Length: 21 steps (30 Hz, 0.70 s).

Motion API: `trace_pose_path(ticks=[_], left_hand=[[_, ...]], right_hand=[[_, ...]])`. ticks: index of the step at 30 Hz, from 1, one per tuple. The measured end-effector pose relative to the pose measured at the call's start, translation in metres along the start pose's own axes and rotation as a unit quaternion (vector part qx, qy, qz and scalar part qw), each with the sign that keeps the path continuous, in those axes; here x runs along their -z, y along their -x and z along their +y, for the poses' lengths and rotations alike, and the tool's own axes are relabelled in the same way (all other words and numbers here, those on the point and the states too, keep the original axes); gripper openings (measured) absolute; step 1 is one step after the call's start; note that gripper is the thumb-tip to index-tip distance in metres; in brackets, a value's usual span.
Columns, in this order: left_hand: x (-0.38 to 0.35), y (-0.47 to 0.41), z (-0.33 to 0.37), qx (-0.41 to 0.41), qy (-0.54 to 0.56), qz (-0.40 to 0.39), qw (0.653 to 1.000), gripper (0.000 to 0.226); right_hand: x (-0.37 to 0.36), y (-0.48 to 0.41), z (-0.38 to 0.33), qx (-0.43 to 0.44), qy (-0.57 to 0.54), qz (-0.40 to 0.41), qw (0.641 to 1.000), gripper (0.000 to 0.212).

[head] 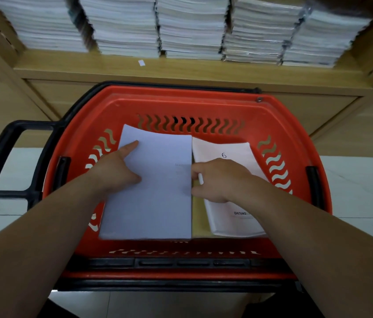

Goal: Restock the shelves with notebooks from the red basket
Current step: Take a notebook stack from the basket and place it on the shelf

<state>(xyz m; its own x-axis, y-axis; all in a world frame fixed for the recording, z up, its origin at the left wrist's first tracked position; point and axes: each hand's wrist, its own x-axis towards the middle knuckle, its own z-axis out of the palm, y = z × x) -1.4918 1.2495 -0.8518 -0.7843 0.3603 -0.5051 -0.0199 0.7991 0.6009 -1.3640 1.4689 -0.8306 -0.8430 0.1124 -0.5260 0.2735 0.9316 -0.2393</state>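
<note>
The red basket (204,104) stands on the floor below me, against the wooden shelf (181,70). Two stacks of notebooks lie inside it. A pale lilac notebook (158,193) tops the left stack, and a pinkish white notebook (231,216) marked with a 6 lies to its right. My left hand (116,168) rests on the lilac cover, index finger stretched toward its far left corner. My right hand (217,180) curls its fingers round the lilac notebook's right edge, in the gap between the stacks.
Several tall stacks of white notebooks (190,26) fill the shelf above the basket. The basket's black handle (4,157) sticks out to the left over pale floor tiles (359,184). Closed wooden cabinet fronts sit beneath the shelf board.
</note>
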Motion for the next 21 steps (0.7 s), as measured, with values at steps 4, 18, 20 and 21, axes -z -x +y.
trace_pose_path(ticks=[4,18,20,21], left_hand=[[0.003,0.001,0.0,-0.012,0.131,-0.002,0.991,0.086],[0.002,0.02,0.011,-0.007,0.258,-0.01,0.966,0.051],[0.002,0.018,0.01,-0.003,0.241,-0.004,0.97,0.065],[0.002,0.019,0.009,-0.014,0.207,0.005,0.978,0.075]], right_hand=[[0.002,0.003,0.003,0.029,-0.081,0.028,0.996,0.022],[0.014,-0.005,-0.06,0.085,-0.238,0.176,0.951,0.01],[0.033,-0.008,-0.062,0.071,-0.169,0.187,0.965,0.014],[0.045,-0.007,-0.061,0.065,-0.137,0.179,0.972,0.016]])
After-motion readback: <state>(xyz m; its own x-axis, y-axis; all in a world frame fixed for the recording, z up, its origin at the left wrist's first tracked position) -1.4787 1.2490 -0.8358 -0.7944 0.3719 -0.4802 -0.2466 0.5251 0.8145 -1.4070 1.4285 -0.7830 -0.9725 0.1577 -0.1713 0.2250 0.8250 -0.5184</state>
